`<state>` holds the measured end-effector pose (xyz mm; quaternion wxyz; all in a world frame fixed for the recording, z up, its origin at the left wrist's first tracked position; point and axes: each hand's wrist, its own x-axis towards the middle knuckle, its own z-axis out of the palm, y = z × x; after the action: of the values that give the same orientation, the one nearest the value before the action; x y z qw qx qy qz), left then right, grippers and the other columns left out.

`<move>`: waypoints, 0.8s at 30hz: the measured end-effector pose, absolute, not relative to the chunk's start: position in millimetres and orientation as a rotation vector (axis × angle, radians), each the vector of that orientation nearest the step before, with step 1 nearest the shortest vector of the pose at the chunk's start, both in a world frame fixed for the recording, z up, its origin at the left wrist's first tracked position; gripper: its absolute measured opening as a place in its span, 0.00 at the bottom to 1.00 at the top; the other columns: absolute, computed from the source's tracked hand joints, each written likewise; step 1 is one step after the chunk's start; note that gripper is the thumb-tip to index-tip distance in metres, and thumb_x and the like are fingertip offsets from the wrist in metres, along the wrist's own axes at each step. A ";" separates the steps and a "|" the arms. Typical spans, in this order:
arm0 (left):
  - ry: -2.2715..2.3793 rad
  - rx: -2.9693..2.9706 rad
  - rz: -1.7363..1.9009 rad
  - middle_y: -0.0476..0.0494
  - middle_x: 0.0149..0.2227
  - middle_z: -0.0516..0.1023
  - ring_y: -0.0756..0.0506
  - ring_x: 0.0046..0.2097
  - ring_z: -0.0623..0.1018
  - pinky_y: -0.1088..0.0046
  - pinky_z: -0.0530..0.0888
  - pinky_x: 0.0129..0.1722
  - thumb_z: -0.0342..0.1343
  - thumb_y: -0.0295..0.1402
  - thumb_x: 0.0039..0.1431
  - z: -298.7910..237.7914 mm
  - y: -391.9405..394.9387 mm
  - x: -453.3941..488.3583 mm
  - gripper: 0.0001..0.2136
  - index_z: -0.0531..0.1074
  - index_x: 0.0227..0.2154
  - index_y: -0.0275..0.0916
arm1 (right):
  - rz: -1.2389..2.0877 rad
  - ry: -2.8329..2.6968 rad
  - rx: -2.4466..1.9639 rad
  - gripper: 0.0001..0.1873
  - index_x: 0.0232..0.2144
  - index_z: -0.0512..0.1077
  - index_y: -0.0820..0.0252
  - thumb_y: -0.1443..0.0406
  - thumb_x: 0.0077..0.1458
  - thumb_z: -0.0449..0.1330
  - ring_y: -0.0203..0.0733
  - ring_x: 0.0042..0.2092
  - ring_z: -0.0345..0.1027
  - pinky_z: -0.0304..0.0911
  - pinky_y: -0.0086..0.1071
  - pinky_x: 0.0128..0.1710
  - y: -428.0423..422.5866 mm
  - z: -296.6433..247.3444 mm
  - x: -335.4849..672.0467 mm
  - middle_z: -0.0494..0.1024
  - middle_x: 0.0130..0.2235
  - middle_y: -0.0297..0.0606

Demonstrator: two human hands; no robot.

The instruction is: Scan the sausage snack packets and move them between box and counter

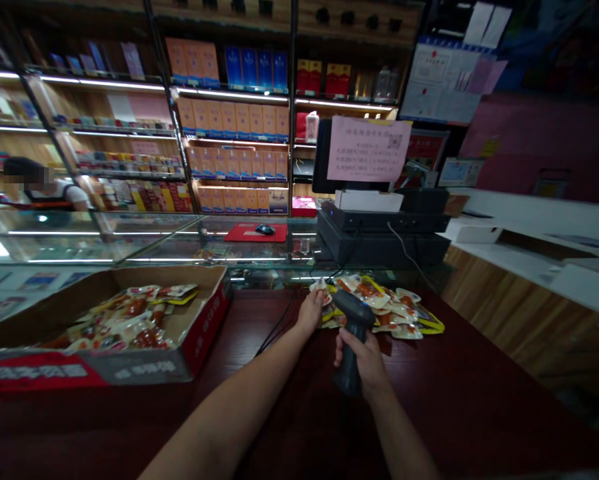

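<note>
The left hand (309, 315) closes on a sealed snack packet (319, 291) at the left end of a loose pile of packets (394, 310), just left of the head of a handheld barcode scanner (354, 310). The right hand (363, 360) wraps firmly around the scanner's handle. The pile lies on a dark red counter (454, 400), with a cardboard box (204, 320) of similar packets well to the left.

Slim bare L forearm (239, 407) + R forearm (399, 433), L hand (309, 313) + R hand (364, 360) bare too
</note>
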<state>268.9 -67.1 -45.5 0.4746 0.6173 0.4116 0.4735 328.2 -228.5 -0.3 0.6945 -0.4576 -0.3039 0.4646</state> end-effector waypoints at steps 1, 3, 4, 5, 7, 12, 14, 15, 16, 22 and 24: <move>1.013 1.535 1.161 0.42 0.35 0.78 0.43 0.40 0.75 0.70 0.68 0.42 0.53 0.41 0.52 -42.6 -68.8 261.0 0.13 0.74 0.34 0.38 | 1.046 -0.682 -1.023 0.25 0.35 0.66 0.61 0.55 0.36 0.69 0.33 0.14 0.61 0.61 0.27 0.12 -226.8 -1.6 324.5 0.69 0.16 0.26; 1.039 1.584 1.179 0.42 0.34 0.78 0.43 0.40 0.75 0.70 0.68 0.42 0.54 0.39 0.51 -36.6 -71.8 242.8 0.11 0.74 0.31 0.38 | 1.066 -0.701 -1.022 0.25 0.34 0.66 0.61 0.55 0.36 0.69 0.33 0.14 0.61 0.62 0.28 0.13 -222.2 -4.6 315.8 0.69 0.16 0.26; 1.059 1.606 1.202 0.41 0.35 0.78 0.43 0.41 0.75 0.70 0.68 0.43 0.55 0.38 0.50 -33.2 -73.1 232.1 0.10 0.74 0.31 0.37 | 1.077 -0.714 -1.024 0.25 0.34 0.66 0.61 0.55 0.35 0.69 0.33 0.14 0.61 0.62 0.28 0.13 -219.6 -6.0 310.9 0.69 0.16 0.26; 1.073 1.624 1.232 0.41 0.36 0.78 0.43 0.41 0.75 0.70 0.68 0.44 0.56 0.36 0.49 -29.0 -74.3 220.2 0.09 0.74 0.31 0.37 | 1.089 -0.727 -1.029 0.25 0.33 0.67 0.61 0.55 0.35 0.69 0.33 0.14 0.60 0.62 0.28 0.13 -216.9 -6.8 305.8 0.69 0.16 0.26; 1.071 1.661 1.290 0.40 0.37 0.77 0.43 0.41 0.75 0.69 0.68 0.44 0.57 0.34 0.47 -17.5 -75.2 191.8 0.10 0.74 0.33 0.37 | 1.118 -0.753 -1.039 0.26 0.33 0.67 0.61 0.54 0.34 0.69 0.33 0.14 0.60 0.61 0.28 0.13 -212.0 -6.3 294.6 0.68 0.16 0.26; 1.196 1.877 1.287 0.42 0.31 0.78 0.44 0.35 0.75 0.70 0.69 0.39 0.57 0.35 0.46 34.4 -54.9 93.0 0.09 0.76 0.30 0.37 | 1.186 -0.836 -0.981 0.22 0.33 0.67 0.60 0.56 0.37 0.68 0.33 0.15 0.61 0.62 0.27 0.14 -202.8 5.2 264.2 0.69 0.17 0.26; 1.374 1.949 1.210 0.44 0.27 0.77 0.44 0.32 0.75 0.70 0.70 0.37 0.57 0.36 0.46 56.7 -33.9 47.3 0.09 0.76 0.28 0.37 | 1.211 -0.859 -0.973 0.21 0.33 0.67 0.60 0.56 0.39 0.68 0.32 0.15 0.61 0.62 0.27 0.14 -198.6 7.2 252.7 0.69 0.18 0.26; 1.472 1.961 1.154 0.44 0.25 0.76 0.45 0.31 0.75 0.71 0.69 0.36 0.56 0.36 0.47 65.5 -21.7 25.0 0.08 0.75 0.26 0.36 | 1.222 -0.866 -0.972 0.21 0.34 0.67 0.60 0.56 0.39 0.67 0.32 0.15 0.61 0.62 0.27 0.14 -196.1 6.4 247.7 0.69 0.18 0.26; 1.586 1.974 1.083 0.44 0.23 0.75 0.44 0.31 0.75 0.71 0.69 0.36 0.56 0.35 0.47 71.9 -9.1 3.8 0.07 0.74 0.24 0.36 | 1.228 -0.869 -0.970 0.21 0.35 0.67 0.60 0.57 0.39 0.67 0.32 0.15 0.61 0.62 0.27 0.14 -193.6 4.3 243.4 0.69 0.18 0.25; 2.028 1.760 0.857 0.47 0.13 0.65 0.38 0.35 0.75 0.65 0.67 0.42 0.65 0.24 0.29 61.1 44.8 -78.3 0.14 0.62 0.08 0.37 | 1.256 -0.844 -0.950 0.23 0.37 0.65 0.61 0.58 0.40 0.67 0.32 0.15 0.61 0.61 0.27 0.14 -182.0 -20.0 237.3 0.69 0.18 0.25; 1.975 1.723 0.884 0.47 0.13 0.64 0.39 0.35 0.75 0.65 0.68 0.41 0.64 0.22 0.28 48.2 50.8 -88.8 0.14 0.62 0.08 0.37 | 1.259 -0.845 -0.945 0.23 0.37 0.65 0.60 0.59 0.40 0.67 0.32 0.16 0.61 0.62 0.27 0.14 -180.7 -24.6 240.6 0.69 0.18 0.25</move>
<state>-88.8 50.8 48.2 0.1865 0.6120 0.7014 0.3140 240.6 -180.7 -24.6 0.6268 -0.4121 -0.3684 0.5492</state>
